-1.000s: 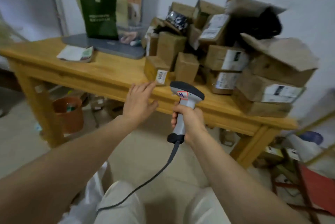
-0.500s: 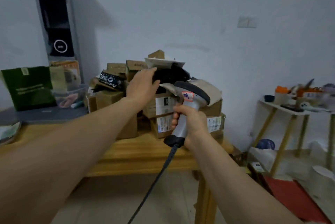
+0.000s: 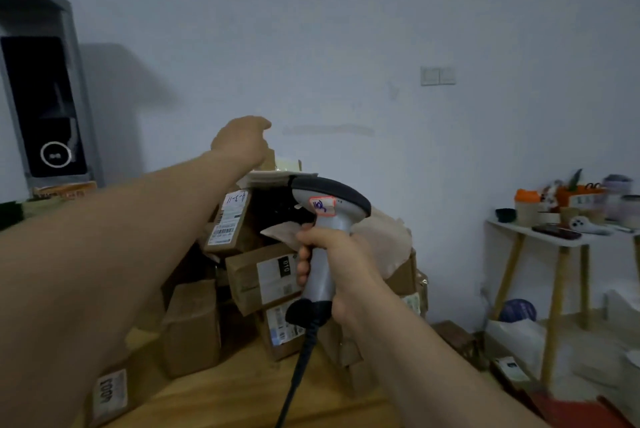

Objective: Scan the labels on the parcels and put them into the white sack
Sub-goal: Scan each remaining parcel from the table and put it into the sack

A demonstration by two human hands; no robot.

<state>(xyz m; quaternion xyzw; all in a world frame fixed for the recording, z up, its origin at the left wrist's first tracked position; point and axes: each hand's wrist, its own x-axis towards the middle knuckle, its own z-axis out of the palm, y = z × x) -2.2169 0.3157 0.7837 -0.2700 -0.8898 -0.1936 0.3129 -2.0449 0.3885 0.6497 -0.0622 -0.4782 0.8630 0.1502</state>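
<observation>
A pile of brown cardboard parcels [image 3: 266,275] with white labels covers the wooden table [image 3: 225,396]. My left hand [image 3: 242,140] reaches over the top of the pile, its fingers curled down round the small brown top parcel [image 3: 269,159]; the fingertips are hidden behind it. My right hand [image 3: 332,265] grips the handle of the grey barcode scanner [image 3: 329,199], held upright in front of the pile with its cable [image 3: 298,358] hanging down. A parcel marked 4001 [image 3: 110,389] lies near the table's front left. No white sack is in view.
A dark wall-mounted device [image 3: 45,109] stands at the left. To the right, a white side table [image 3: 554,237] on yellow legs carries small items, with bags and boxes under it. A red object [image 3: 581,413] lies on the floor at the lower right.
My view has risen and closed in on the pile. My left hand went from the table edge up to the black parcel, then onto the top parcel. The scanner stayed in my right hand.
</observation>
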